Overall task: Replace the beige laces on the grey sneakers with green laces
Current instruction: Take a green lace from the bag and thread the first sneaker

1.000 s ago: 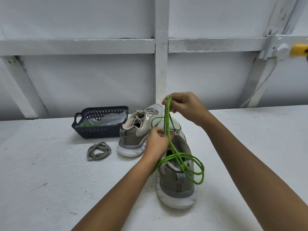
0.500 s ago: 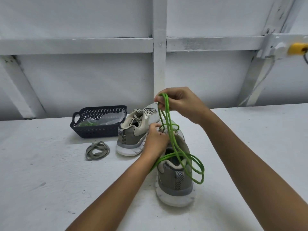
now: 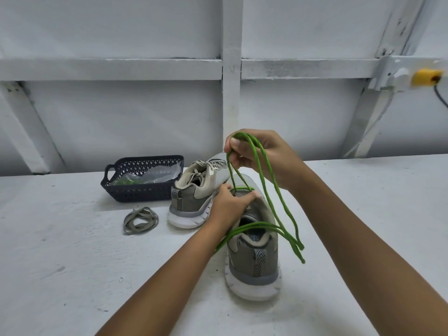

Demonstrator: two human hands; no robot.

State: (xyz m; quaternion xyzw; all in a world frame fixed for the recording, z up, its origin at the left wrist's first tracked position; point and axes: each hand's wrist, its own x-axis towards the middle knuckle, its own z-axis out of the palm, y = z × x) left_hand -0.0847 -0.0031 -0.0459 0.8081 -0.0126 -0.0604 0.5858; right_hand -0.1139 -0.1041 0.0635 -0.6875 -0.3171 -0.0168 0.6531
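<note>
two hands, one sneaker [image 3: 254,270]
right hand [image 3: 264,158] pinches the green lace [image 3: 269,190] high; left hand [image 3: 230,202] grips the sneaker.

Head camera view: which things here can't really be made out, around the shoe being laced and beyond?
- Head view: eyelets of the near sneaker lie under the left hand, so how far the green lace is threaded is unclear.
- Head view: the toe of the far sneaker is behind the right hand.
- Head view: the clear bag in the basket blurs its green contents.
</note>
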